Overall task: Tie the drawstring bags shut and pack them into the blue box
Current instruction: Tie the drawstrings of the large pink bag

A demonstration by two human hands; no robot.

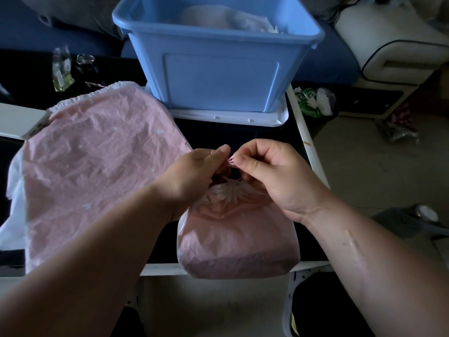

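A filled pink drawstring bag [238, 237] stands at the table's near edge, its mouth gathered tight under my hands. My left hand [192, 176] and my right hand [269, 171] meet just above it, each pinching the pink-and-white drawstring [230, 162] between thumb and finger. Left of it lies a stack of flat pink drawstring bags [94, 166], mouths open. The blue box [218, 76] stands behind on its white lid [277, 120], with pale bags [226, 18] inside.
The black table has a white rim [308, 144] on the right and front. A white board [19, 120] lies at left. Small wrappers [62, 69] and a metal item [85, 60] sit at the far left. Litter [313, 100] lies on the floor beyond the right edge.
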